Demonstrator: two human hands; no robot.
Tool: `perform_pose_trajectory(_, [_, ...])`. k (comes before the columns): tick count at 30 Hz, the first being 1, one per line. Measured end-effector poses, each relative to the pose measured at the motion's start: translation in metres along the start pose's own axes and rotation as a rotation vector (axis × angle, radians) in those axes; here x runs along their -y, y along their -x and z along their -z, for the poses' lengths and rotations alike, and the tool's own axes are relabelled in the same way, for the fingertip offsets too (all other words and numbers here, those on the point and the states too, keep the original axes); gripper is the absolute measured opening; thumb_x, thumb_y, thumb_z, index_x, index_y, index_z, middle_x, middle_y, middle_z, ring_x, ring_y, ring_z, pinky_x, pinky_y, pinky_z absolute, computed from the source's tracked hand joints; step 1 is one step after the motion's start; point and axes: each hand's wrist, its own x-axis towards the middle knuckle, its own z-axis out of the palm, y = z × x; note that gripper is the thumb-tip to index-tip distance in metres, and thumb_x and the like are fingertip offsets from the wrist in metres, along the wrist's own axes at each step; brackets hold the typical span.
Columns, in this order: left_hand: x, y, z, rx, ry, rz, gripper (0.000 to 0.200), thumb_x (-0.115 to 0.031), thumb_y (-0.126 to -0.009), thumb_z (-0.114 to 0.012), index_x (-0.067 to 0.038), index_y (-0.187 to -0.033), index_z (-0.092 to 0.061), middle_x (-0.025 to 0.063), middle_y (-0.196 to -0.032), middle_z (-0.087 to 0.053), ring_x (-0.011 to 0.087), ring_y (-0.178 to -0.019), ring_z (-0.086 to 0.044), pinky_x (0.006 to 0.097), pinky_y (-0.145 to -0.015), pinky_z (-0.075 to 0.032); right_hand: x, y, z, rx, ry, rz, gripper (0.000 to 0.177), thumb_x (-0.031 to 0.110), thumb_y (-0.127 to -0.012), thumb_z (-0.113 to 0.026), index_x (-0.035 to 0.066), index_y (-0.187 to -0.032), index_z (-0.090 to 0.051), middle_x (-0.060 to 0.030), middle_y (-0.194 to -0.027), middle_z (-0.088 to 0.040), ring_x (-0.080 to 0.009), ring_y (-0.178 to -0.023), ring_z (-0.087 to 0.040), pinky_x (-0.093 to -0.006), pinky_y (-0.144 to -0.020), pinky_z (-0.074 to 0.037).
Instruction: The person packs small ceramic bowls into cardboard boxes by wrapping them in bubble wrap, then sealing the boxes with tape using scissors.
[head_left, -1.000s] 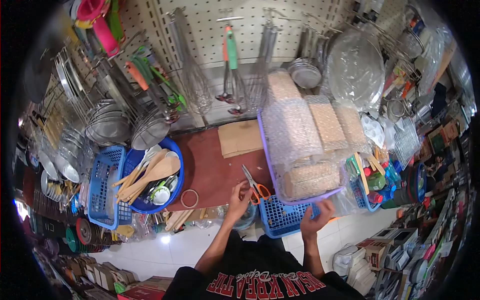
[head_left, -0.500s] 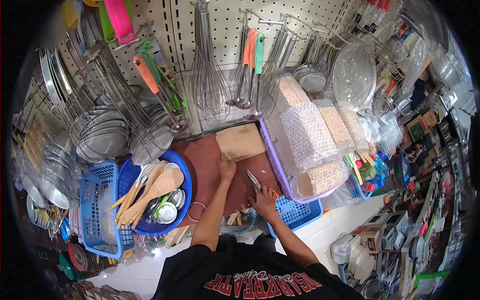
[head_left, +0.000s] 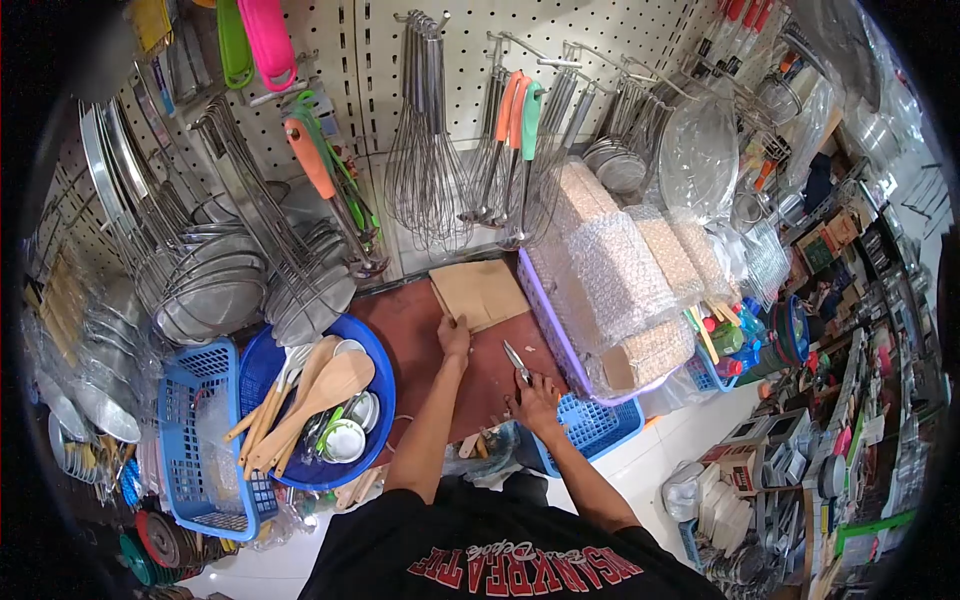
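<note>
My left hand (head_left: 455, 337) grips the near left edge of a folded piece of brown cardboard (head_left: 482, 292), which lies at the back of the reddish-brown surface (head_left: 410, 333). Further right, my right hand (head_left: 536, 400) is closed round the handles of a pair of scissors (head_left: 517, 360). The metal blades point up and to the left, away from me, and lie close above the surface. Most of the handle is hidden under my fingers.
On the left stand a blue bowl (head_left: 384, 375) of wooden spoons and a blue basket (head_left: 190, 440). A purple basket (head_left: 550, 330) with bubble-wrapped packs stands right, above another blue basket (head_left: 605, 425). Whisks (head_left: 428, 170) and ladles hang behind.
The view has shifted slightly. The fingers of my left hand have come round the cardboard's edge. My right hand has closed further over the scissors' handles, which show less orange now.
</note>
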Motion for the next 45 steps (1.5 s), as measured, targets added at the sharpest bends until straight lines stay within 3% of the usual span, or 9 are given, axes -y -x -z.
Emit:
perform_pose_trajectory(8, [0.052,0.106,0.072,0.058,0.028,-0.188,0.014,-0.016,-0.103,-0.055,-0.004,-0.107,-0.05,0.0019,-0.088,-0.053,0.0085,-0.069,-0.05,0.0257,-0.059,-0.044,0.012,0.008,0.043,-0.304,-0.658,-0.023,0.064,0.025,-0.09,-0.07,0.004,-0.145,-0.046,-0.0257,-0.136,-0.045,-0.0447,-0.125,-0.047,-0.0476,-0.107,-0.038])
perform_pose_trajectory(12, [0.04,0.164,0.111,0.203,-0.09,-0.244,0.009,-0.012,-0.104,-0.053,-0.004,-0.106,-0.05,0.0017,-0.09,-0.053,0.0078,-0.072,-0.05,0.0233,-0.064,-0.044,0.007,0.014,0.053,-0.252,-0.741,-0.047,0.083,0.021,-0.089,-0.075,0.005,-0.155,-0.027,-0.0248,-0.146,-0.041,-0.0389,-0.131,-0.048,-0.0438,-0.108,-0.041])
perform_pose_trajectory(18, [0.055,0.184,0.154,0.33,-0.433,-0.406,0.031,-0.004,-0.1,-0.054,-0.001,-0.129,-0.045,0.0136,-0.114,-0.06,0.0195,-0.106,-0.058,0.033,-0.09,-0.047,0.022,0.024,0.066,-0.033,-1.241,-0.006,0.107,0.011,-0.08,-0.084,0.007,-0.159,-0.012,-0.0177,-0.148,-0.041,-0.0287,-0.132,-0.049,-0.0413,-0.107,-0.045])
perform_pose_trajectory(23, [0.039,0.195,0.146,0.323,-0.439,-0.473,0.064,0.003,-0.092,-0.054,0.002,-0.149,-0.026,0.0276,-0.139,-0.047,0.0385,-0.136,-0.045,0.0446,-0.109,-0.039,0.027,0.035,0.037,0.011,-1.22,0.09,0.103,0.017,-0.074,-0.089,0.002,-0.151,-0.023,-0.017,-0.141,-0.046,-0.0264,-0.131,-0.048,-0.0408,-0.111,-0.04])
perform_pose_trajectory(26, [0.052,0.19,0.143,0.401,-0.377,-0.47,0.079,0.01,-0.09,-0.049,-0.001,-0.157,-0.008,0.0273,-0.149,-0.033,0.0341,-0.141,-0.037,0.0419,-0.115,-0.032,0.038,0.04,0.043,0.049,-1.205,0.096,0.102,0.008,-0.073,-0.088,0.004,-0.15,-0.022,-0.0167,-0.143,-0.046,-0.0252,-0.131,-0.048,-0.0402,-0.112,-0.039])
perform_pose_trajectory(29, [0.045,0.189,0.138,0.385,-0.374,-0.477,0.085,0.012,-0.088,-0.047,-0.003,-0.159,-0.004,0.0258,-0.155,-0.027,0.0332,-0.147,-0.028,0.0416,-0.119,-0.025,0.04,0.04,0.042,0.016,-1.242,0.103,0.099,0.019,-0.072,-0.091,0.002,-0.145,-0.026,-0.0176,-0.139,-0.047,-0.027,-0.13,-0.048,-0.0405,-0.111,-0.039])
perform_pose_trajectory(35, [0.046,0.169,0.148,0.36,-0.586,-0.444,0.069,-0.011,-0.1,-0.044,-0.005,-0.16,-0.01,0.0203,-0.161,-0.022,0.031,-0.151,-0.021,0.0391,-0.122,-0.018,0.044,0.041,0.029,-0.067,-1.241,0.124,0.093,0.014,-0.075,-0.089,0.002,-0.141,-0.023,-0.0191,-0.136,-0.046,-0.0268,-0.129,-0.049,-0.0398,-0.108,-0.041])
perform_pose_trajectory(41, [0.025,0.16,0.128,0.377,-0.333,-0.318,0.063,-0.031,-0.108,-0.04,-0.007,-0.16,-0.015,0.0173,-0.164,-0.02,0.0295,-0.152,-0.02,0.0376,-0.122,-0.018,0.047,0.05,0.037,-0.037,-1.058,0.076,0.092,0.014,-0.079,-0.085,-0.001,-0.144,-0.022,-0.0234,-0.137,-0.046,-0.03,-0.13,-0.049,-0.04,-0.107,-0.042])
perform_pose_trajectory(45, [0.02,0.162,0.116,0.324,-0.194,-0.295,0.064,-0.023,-0.103,-0.054,-0.007,-0.158,-0.024,0.0178,-0.157,-0.034,0.0279,-0.144,-0.035,0.0374,-0.118,-0.028,0.04,0.052,0.039,-0.144,-0.774,0.193,0.091,0.016,-0.082,-0.082,-0.002,-0.15,-0.025,-0.025,-0.141,-0.044,-0.0337,-0.131,-0.048,-0.0404,-0.106,-0.043])
